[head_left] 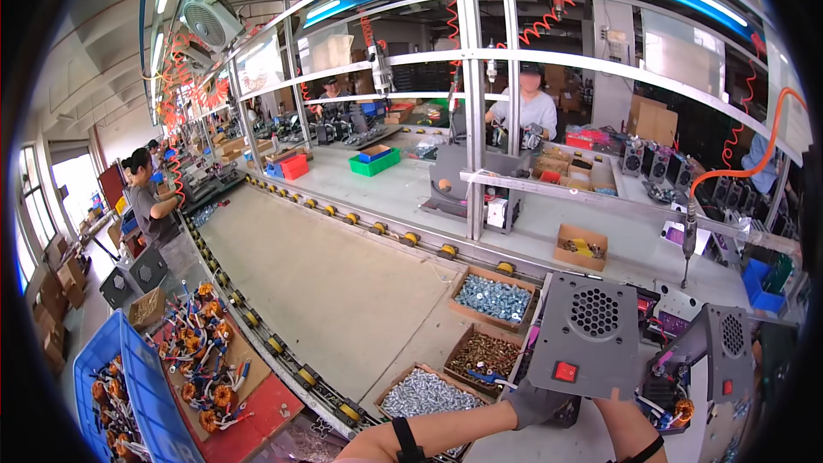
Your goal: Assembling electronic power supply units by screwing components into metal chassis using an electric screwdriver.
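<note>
A grey metal casing [585,334] with a honeycomb vent and a red rocker switch [565,371] stands tilted before me at the bench's near side. At its lower left edge my left hand [537,405], in a grey glove, closes on the casing; some of its fingers are hidden. Only the forearm of my right arm [630,429] shows, and the hand is out of sight behind the casing. Just left of the casing is a carton of brass-coloured screws [482,355], with a blue-handled item [490,377] at its edge. A carton of silver screws [429,393] lies nearer my left forearm.
A carton of bluish bolts [492,297] stands farther back. To the right are a second vented casing [724,351], open units with copper coils [682,412] and a hanging screwdriver [688,236]. Roller tracks [304,375] and a blue crate [141,381] of coils lie left. Co-workers sit beyond.
</note>
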A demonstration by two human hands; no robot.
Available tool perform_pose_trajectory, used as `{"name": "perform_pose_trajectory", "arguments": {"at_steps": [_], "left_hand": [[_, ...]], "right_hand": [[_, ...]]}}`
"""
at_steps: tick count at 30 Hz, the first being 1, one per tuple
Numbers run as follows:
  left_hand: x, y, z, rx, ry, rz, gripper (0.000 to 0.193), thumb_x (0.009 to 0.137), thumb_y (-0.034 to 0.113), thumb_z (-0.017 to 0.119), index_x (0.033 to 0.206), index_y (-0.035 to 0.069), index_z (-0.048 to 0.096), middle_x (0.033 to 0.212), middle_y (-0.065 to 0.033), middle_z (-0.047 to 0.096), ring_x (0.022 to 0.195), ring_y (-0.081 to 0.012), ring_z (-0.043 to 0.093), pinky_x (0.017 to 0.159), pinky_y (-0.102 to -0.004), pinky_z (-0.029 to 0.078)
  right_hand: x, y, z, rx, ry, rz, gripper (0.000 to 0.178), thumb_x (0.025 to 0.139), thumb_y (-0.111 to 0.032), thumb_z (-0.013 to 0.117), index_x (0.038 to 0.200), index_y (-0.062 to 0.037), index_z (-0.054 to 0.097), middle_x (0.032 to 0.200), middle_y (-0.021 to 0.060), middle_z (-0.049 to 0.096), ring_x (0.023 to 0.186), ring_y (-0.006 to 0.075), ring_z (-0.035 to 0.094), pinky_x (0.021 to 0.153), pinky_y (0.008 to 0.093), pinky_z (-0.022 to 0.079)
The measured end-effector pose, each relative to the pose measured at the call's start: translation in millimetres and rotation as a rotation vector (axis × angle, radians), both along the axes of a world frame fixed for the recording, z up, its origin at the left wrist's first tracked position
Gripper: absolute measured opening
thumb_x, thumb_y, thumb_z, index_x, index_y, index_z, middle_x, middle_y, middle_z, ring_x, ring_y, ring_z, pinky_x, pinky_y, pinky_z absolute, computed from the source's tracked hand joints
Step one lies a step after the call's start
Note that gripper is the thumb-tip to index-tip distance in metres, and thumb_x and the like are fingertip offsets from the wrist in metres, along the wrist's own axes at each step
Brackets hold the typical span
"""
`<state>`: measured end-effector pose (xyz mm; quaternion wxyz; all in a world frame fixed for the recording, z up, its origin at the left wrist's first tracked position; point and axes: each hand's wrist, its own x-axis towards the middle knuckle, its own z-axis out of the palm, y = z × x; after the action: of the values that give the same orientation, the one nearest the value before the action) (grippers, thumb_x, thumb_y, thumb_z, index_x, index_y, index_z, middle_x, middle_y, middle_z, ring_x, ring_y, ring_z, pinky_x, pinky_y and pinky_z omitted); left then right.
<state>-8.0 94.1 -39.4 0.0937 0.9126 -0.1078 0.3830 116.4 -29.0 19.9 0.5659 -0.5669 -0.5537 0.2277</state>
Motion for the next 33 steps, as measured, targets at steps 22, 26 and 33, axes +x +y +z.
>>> {"name": "perform_pose_trajectory", "arguments": {"at_steps": [22,26,33], "left_hand": [[-3.4,1.4,32.9,0.052,0.35,0.019,0.026,0.082,0.021,0.059,0.104,0.008,0.06,0.099,-0.0125,0.061,0.09,-0.0299,0.06,0.077,-0.0421,0.048],[-2.9,0.4,24.4,0.046,0.368,0.009,0.024,0.084,0.022,0.057,0.102,0.007,0.061,0.102,-0.0131,0.061,0.093,-0.0293,0.06,0.079,-0.0411,0.048],[-5.8,-10.9,35.3,0.091,0.367,0.079,0.034,0.082,0.03,0.061,0.108,0.007,0.061,0.105,-0.0133,0.06,0.095,-0.0298,0.06,0.081,-0.0403,0.048]], "right_hand": [[6.8,3.2,-16.5,-0.049,0.089,-0.193,0.036,0.094,-0.019,0.053,0.127,-0.006,0.049,0.121,0.0074,0.056,0.106,0.0161,0.057,0.088,0.0277,0.051],[24.3,10.6,-37.6,-0.145,-0.168,-0.293,0.034,0.093,-0.023,0.053,0.123,-0.0081,0.053,0.117,0.0077,0.059,0.103,0.018,0.059,0.085,0.0294,0.051],[55.5,50.2,-52.1,-0.382,-0.605,-0.432,0.03,0.091,-0.028,0.053,0.116,-0.0118,0.059,0.109,0.0081,0.064,0.099,0.0214,0.063,0.08,0.0323,0.052]]}}
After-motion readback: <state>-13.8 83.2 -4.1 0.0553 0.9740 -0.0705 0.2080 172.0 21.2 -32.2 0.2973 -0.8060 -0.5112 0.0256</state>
